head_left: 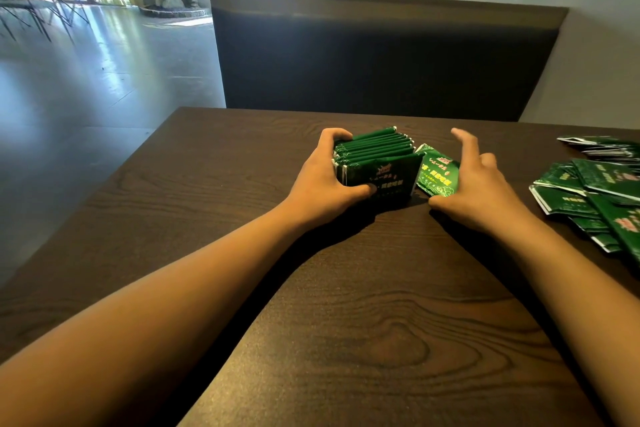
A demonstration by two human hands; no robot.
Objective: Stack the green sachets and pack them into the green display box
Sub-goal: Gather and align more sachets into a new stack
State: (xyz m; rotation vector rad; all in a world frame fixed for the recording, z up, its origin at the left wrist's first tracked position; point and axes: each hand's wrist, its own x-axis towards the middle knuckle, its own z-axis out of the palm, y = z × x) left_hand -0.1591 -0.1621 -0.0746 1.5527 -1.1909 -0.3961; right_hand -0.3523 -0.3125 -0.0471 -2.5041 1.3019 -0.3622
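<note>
**Green sachets gathered on edge**

Green sachets standing on edge form a stack (375, 163) that the left hand (327, 180) grips, fingers curled over its far left end and thumb pressed on the front sachet. Just right of it, the right hand (476, 191) hovers with fingers spread and loose over a single tilted sachet (437, 170) leaning beside the stack. Loose sachets (595, 198) lie scattered well apart at the right edge of the dark wooden table (346, 340). Behind stands a dark bench back (381, 59).

left hand (323, 180) grips sachet stack (375, 163) | right hand (474, 191) spread over loose sachet (437, 173)
</note>
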